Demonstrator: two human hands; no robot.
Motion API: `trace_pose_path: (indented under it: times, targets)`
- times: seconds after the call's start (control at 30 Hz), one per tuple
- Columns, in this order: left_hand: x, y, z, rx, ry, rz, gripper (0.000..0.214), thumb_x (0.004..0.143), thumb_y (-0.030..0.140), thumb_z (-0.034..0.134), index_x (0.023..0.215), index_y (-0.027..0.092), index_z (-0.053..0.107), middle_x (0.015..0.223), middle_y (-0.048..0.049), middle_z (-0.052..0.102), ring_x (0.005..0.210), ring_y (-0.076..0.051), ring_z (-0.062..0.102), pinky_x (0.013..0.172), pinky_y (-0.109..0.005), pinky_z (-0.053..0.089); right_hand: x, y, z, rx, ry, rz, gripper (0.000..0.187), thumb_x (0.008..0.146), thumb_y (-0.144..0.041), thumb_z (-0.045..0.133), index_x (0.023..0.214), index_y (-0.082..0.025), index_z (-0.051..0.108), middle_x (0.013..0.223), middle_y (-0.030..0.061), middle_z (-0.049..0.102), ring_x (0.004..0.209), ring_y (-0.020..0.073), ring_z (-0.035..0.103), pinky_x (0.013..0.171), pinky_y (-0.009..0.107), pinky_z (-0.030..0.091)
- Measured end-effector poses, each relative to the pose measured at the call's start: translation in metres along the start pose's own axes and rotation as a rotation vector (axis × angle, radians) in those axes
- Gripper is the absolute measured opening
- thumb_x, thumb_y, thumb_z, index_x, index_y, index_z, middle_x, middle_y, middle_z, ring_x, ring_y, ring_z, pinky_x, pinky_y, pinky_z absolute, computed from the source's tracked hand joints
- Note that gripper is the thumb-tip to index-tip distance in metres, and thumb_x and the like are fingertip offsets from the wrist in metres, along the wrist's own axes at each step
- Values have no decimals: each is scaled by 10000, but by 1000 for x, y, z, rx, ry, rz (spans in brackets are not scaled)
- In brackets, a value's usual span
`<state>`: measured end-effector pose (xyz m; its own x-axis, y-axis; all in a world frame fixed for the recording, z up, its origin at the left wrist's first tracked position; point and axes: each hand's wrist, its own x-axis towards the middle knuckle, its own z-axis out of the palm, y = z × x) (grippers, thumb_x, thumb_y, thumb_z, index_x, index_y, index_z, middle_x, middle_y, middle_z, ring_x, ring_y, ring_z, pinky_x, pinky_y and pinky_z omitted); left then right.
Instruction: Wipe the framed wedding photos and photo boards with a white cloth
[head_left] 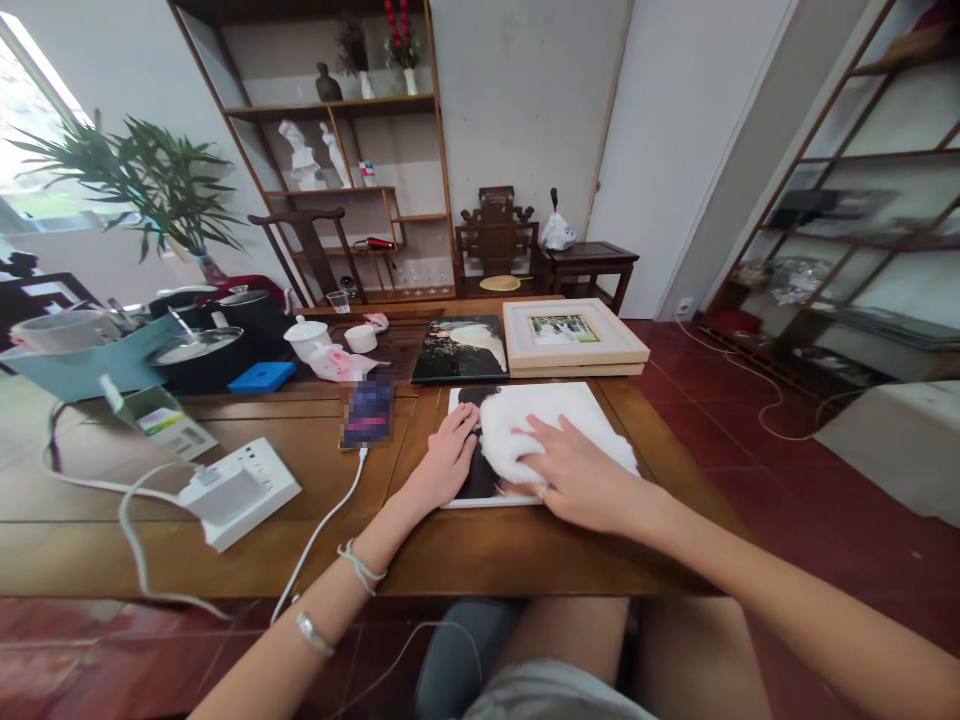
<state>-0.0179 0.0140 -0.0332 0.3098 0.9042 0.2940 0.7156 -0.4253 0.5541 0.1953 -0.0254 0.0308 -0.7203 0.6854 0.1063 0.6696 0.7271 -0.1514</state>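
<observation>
A white-edged photo panel [465,398] lies flat on the wooden table [315,450] in front of me. A white cloth [547,425] is spread over most of it. My right hand [574,478] presses flat on the near part of the cloth, fingers stretched out. My left hand [446,462] rests on the panel's left edge, fingers lying flat on the dark picture. A bracelet and a cord circle my left wrist.
Behind the panel lie a dark photo print [459,350] and a light wooden picture frame [571,336]. A phone [367,412] on a white cable and a white power strip [238,488] sit to the left. Pots, cups and a blue box crowd the far left.
</observation>
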Motion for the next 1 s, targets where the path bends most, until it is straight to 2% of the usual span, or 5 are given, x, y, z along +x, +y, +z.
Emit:
trace_pose_path:
  times: [0.13, 0.23, 0.47, 0.63, 1.0]
  targets:
    - [0, -1, 0, -4, -7, 18, 425, 891, 167, 294, 1297, 165, 421, 1416, -127, 355, 1337, -227, 263, 1060, -488, 260, -38, -31, -5, 49, -73, 29, 317, 757, -157, 485, 1038, -196, 626, 1360, 118, 430, 1309, 339, 237, 1018, 587, 193]
    - [-1, -2, -1, -7, -31, -2, 434, 893, 168, 290, 1311, 173, 405, 1429, -123, 335, 1341, -235, 251, 1052, -506, 265, -39, -31, -6, 89, -67, 19, 307, 786, -182, 476, 1057, -211, 617, 1369, 94, 425, 1311, 321, 242, 1023, 568, 213]
    - [-1, -6, -2, -10, -22, 65, 438, 891, 180, 312, 1321, 194, 392, 1428, -119, 338, 1341, -226, 254, 1057, -493, 258, 28, 26, 4, -37, 70, 69, 368, 894, -377, 404, 1180, -204, 558, 1350, 135, 433, 1292, 324, 268, 997, 581, 202]
    - [0, -6, -2, -11, -18, 27, 428, 886, 197, 314, 1298, 145, 418, 1424, -137, 341, 1338, -230, 262, 1066, -491, 246, 55, 45, 4, -74, 79, 50, 340, 880, -298, 428, 1178, -199, 557, 1353, 126, 430, 1298, 304, 254, 1002, 563, 199]
    - [1, -5, -3, -97, 40, 27, 423, 866, 252, 357, 1265, 157, 462, 1389, -101, 414, 1309, -203, 330, 1095, -409, 243, -23, -33, 18, -9, 33, -136, 281, 772, -261, 529, 988, -145, 666, 1407, 170, 343, 1325, 364, 158, 1046, 573, 110]
